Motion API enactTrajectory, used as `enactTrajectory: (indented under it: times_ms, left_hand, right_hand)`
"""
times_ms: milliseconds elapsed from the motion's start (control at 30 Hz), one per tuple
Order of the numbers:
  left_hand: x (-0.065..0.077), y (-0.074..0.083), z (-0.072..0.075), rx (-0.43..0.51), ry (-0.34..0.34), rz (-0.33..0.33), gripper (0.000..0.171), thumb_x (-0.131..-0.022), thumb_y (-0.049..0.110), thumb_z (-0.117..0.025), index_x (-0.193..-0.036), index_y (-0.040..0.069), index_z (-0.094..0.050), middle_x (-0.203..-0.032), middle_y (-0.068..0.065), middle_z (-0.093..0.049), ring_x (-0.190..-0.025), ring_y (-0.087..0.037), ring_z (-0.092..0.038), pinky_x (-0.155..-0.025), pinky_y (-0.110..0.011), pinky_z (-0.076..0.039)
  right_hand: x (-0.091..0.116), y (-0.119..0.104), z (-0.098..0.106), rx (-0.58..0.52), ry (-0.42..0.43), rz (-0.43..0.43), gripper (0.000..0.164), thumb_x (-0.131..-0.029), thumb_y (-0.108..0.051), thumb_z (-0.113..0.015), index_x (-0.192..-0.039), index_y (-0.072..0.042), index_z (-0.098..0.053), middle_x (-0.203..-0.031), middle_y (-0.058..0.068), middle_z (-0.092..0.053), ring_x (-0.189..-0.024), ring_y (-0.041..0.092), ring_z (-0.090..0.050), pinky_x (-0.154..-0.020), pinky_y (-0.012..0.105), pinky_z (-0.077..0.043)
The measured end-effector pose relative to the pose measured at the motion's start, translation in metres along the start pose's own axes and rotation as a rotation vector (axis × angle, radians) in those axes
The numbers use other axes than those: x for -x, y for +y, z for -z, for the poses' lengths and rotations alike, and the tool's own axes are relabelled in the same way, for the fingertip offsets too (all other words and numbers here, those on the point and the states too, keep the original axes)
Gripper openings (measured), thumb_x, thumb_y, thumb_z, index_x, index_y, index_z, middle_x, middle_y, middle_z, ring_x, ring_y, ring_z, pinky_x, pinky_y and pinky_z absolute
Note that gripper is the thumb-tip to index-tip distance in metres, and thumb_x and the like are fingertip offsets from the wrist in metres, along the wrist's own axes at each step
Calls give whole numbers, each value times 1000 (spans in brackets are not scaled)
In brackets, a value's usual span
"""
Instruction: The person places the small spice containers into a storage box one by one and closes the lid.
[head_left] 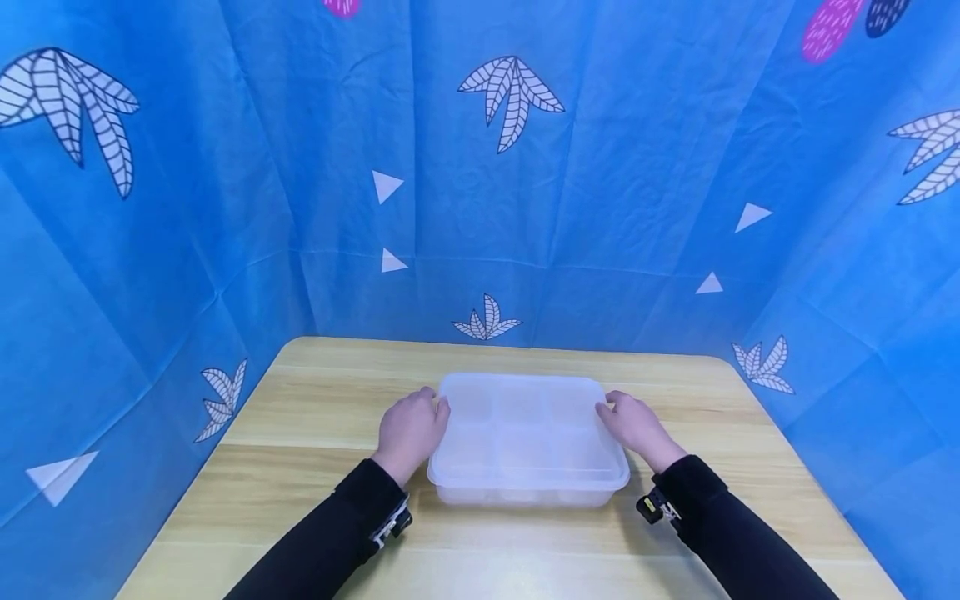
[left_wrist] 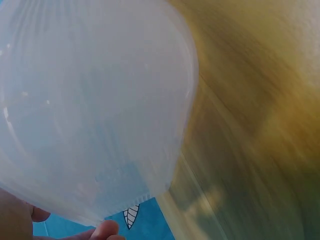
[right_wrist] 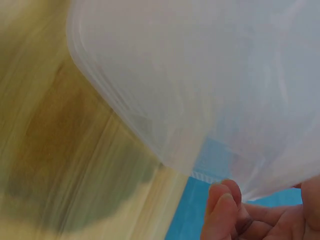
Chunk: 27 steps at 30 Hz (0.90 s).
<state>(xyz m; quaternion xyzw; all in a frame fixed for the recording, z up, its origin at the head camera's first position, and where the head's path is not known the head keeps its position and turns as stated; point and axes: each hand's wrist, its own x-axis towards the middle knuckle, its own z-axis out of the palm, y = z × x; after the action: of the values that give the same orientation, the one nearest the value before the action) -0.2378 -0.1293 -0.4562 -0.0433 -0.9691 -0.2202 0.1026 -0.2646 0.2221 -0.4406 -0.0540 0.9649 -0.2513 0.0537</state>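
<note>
A translucent white plastic storage box (head_left: 528,442) with a flat lid is close over the middle of the wooden table, its long front side toward me. Faint lines of inner compartments show through the lid. My left hand (head_left: 412,429) grips its left edge, thumb on top. On the opposite edge, my right hand (head_left: 633,427) holds it the same way. The left wrist view shows the box's smooth side (left_wrist: 100,100) with fingertips (left_wrist: 106,229) at its far corner. In the right wrist view, curled fingers (right_wrist: 222,207) sit beneath the box edge (right_wrist: 150,145).
The pale wooden table (head_left: 300,483) has rounded back corners. A blue patterned cloth (head_left: 480,208) hangs behind it and along both sides. Each black sleeve carries a small wrist camera, one of which (head_left: 652,506) shows below the right wrist.
</note>
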Motion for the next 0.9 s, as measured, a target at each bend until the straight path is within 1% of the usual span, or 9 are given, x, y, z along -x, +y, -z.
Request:
enactTrajectory:
  times_ms: [67, 133, 267, 400, 533, 633, 767, 900]
  left_hand:
    - [-1, 1, -2, -9, -15, 4, 48, -104, 31, -45, -123, -9, -63, -112, -23, -69, -97, -38, -68, -80, -49, -55]
    - [-2, 2, -3, -22, -20, 2, 47, -103, 30, -46, -122, -9, -63, -111, -23, -69, -95, -38, -68, -79, -48, -56]
    - [-4, 4, -6, -49, -32, 9, 45, -103, 30, -49, -120, -9, -63, -102, -20, -70, -83, -32, -68, -71, -44, -56]
    - [-5, 4, -7, -42, -57, 30, 44, -103, 29, -49, -121, -9, -62, -99, -20, -70, -76, -29, -66, -67, -42, -55]
    - [-5, 4, -6, -33, -90, 57, 46, -104, 29, -47, -125, -9, -59, -103, -21, -69, -78, -29, -67, -68, -43, -56]
    - [-5, 3, -7, -8, -105, 62, 47, -105, 28, -44, -128, -10, -57, -107, -23, -69, -84, -32, -68, -73, -45, -56]
    - [-5, 0, -11, 71, -114, 64, 47, -107, 26, -38, -132, -11, -54, -111, -25, -67, -93, -33, -68, -81, -47, -56]
    - [-4, -1, -17, 155, -121, 75, 47, -109, 26, -34, -133, -9, -52, -112, -24, -67, -94, -31, -67, -84, -47, -54]
  right_hand:
    - [0, 0, -1, 3, 1, -11, 54, -106, -27, -40, -135, 17, -46, -129, 36, -56, -115, 49, -57, -95, 56, -47]
    - [0, 0, -3, 7, 5, -21, 55, -106, -29, -39, -135, 18, -46, -129, 37, -55, -116, 50, -56, -95, 57, -47]
    - [0, 1, -8, 11, 14, -52, 58, -107, -33, -35, -137, 17, -44, -131, 37, -53, -118, 51, -54, -96, 58, -45]
    - [1, 1, -13, 14, 24, -76, 61, -107, -35, -32, -140, 15, -40, -135, 37, -50, -122, 53, -51, -99, 60, -43]
    - [1, 1, -15, 21, 38, -72, 58, -108, -33, -30, -141, 14, -40, -134, 36, -52, -121, 53, -51, -100, 61, -42]
    - [0, 3, -18, 27, 57, -61, 55, -108, -30, -29, -140, 13, -41, -132, 36, -53, -119, 53, -53, -99, 60, -43]
    - [1, 4, -22, 22, 81, -45, 53, -108, -28, -26, -138, 13, -42, -128, 36, -55, -116, 52, -55, -98, 60, -44]
    - [1, 7, -24, 17, 97, -36, 53, -109, -26, -24, -137, 15, -41, -127, 37, -55, -116, 52, -55, -98, 60, -45]
